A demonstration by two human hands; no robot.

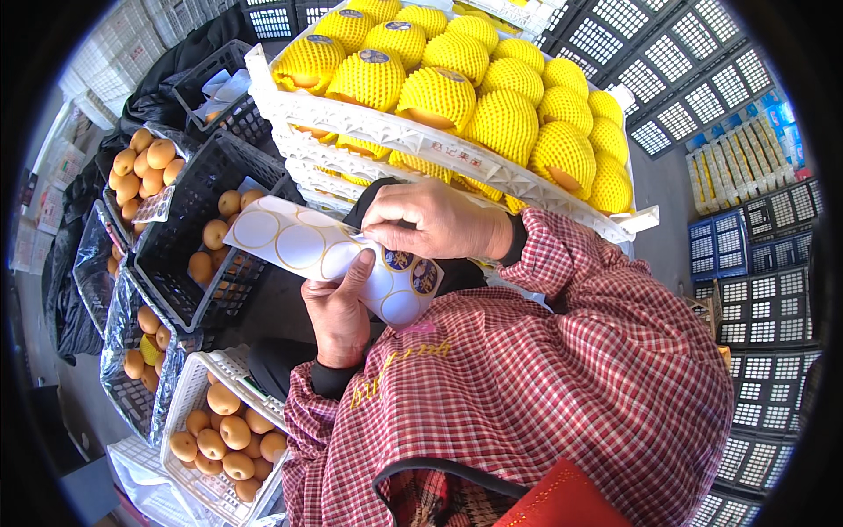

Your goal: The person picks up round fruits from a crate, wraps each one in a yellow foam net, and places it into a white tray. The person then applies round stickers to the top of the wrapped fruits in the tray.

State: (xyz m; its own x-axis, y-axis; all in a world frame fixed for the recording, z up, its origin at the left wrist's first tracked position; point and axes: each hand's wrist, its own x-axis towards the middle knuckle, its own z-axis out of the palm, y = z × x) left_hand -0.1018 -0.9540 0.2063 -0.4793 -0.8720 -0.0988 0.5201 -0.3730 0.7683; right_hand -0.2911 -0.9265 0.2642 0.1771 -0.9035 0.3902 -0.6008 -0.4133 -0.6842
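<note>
My left hand (339, 319) holds a sheet of round stickers (296, 240) in front of my chest, its thumb pressed on the face. Most circles on the sheet are blank with gold outlines. Two dark blue stickers (425, 275) with gold print remain near its right end. My right hand (435, 221) pinches at the upper edge of the sheet, fingertips together; whether a loose sticker is between them is hidden. Beyond it, a white plastic crate (369, 122) carries rows of round tan fruit in yellow foam nets (504, 125). Several netted fruits bear blue stickers (374, 56).
Left of me stand a black plastic crate (178, 290) and a plastic-lined crate (118, 375), both with bare tan fruit. A white basket (174, 421) of similar fruit (224, 398) sits at lower left. Stacked black crates (764, 323) line the right side.
</note>
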